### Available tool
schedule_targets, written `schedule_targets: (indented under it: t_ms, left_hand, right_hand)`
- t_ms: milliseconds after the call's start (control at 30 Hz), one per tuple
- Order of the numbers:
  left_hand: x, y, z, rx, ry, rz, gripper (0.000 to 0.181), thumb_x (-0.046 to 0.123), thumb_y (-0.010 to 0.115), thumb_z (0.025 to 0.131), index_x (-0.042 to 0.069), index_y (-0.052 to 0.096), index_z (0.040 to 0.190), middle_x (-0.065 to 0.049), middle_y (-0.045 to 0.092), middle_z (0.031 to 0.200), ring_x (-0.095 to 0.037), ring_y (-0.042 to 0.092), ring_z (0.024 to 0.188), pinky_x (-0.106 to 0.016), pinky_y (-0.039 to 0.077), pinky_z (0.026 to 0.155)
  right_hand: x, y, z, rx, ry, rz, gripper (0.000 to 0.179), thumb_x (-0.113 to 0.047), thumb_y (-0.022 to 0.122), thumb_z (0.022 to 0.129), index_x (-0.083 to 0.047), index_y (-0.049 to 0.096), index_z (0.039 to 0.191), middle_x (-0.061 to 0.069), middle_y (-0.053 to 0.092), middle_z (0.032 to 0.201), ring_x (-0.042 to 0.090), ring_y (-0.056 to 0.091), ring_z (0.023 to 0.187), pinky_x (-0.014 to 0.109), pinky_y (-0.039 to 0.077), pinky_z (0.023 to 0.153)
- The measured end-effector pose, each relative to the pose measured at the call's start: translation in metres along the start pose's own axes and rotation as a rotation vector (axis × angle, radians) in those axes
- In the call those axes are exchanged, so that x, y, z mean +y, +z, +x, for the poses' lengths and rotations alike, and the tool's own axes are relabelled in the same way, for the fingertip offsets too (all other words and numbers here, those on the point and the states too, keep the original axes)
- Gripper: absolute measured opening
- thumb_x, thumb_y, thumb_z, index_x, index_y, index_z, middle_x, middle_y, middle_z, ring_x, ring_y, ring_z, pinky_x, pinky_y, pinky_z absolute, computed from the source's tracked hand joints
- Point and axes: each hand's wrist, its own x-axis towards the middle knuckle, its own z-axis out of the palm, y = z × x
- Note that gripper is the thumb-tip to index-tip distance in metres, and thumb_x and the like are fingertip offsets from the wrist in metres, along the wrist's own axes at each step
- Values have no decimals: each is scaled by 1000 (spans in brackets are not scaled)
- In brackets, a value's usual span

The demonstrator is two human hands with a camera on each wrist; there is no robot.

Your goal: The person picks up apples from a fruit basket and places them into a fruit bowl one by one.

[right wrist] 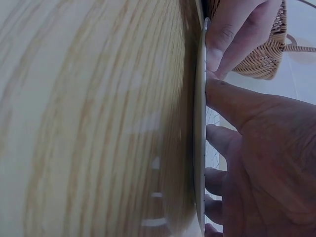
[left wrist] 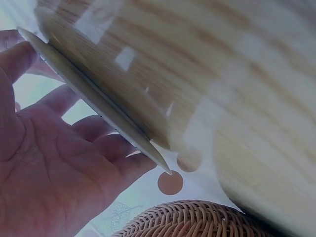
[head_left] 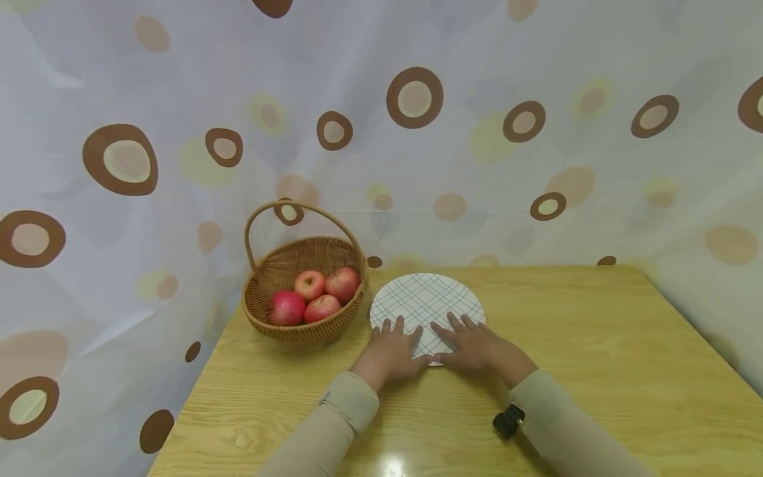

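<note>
A round white plate [head_left: 426, 297] with a blue criss-cross line pattern lies on the wooden table. My left hand [head_left: 389, 354] rests on its near left part, fingers spread. On the near right part lies my right hand [head_left: 477, 349], its fingers also spread over the pattern. The two thumbs almost meet at the plate's near edge. Seen side-on in the left wrist view, the plate's rim [left wrist: 98, 106] runs under the fingers of the left hand [left wrist: 54, 158]. From the right wrist, straight fingertips of the right hand [right wrist: 271, 153] touch the plate's upper face.
Left of the plate stands a brown wicker basket [head_left: 316, 331] with a tall arched handle. Several red apples [head_left: 310, 285] are in it. The wooden table [head_left: 596, 358] extends to the right, and a dotted sheet [head_left: 465, 165] hangs behind it. A small black device [head_left: 508, 422] sits at the right cuff.
</note>
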Motion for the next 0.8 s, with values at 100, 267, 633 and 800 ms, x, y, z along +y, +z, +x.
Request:
schedule_targets:
  t_ms: [100,267,633,800]
  left_hand:
    - [1,0,0,-5,-2,4,71,61,48,106,21,43,164,-27,34,169,-55,33,155,-65,31,127]
    - [2,0,-2,-4,-6,-5,70,61,50,106,21,44,164,-28,34,169,-55,33,154,-66,30,127]
    - [25,4,-4,-14,-6,-10,70,60,51,105,21,46,163,-28,35,169,-55,33,155,-67,31,126]
    - [36,5,-7,-20,-16,0,71,60,53,104,21,47,163,-27,36,169,-54,34,155,-67,32,125]
  right_hand:
    - [-2,-2,-2,-5,4,10,74,-59,51,107,-19,35,168,26,20,175,54,16,161,72,16,128]
    - [-3,-4,-5,-8,-1,23,76,-60,52,107,-17,36,167,28,20,174,57,17,159,75,17,126]
    - [11,0,-22,1,-14,25,76,-58,55,106,-16,37,166,31,21,173,60,18,157,78,19,123]
    - [13,1,-33,19,-29,23,77,-58,56,105,-13,39,165,33,23,171,63,21,155,80,22,121]
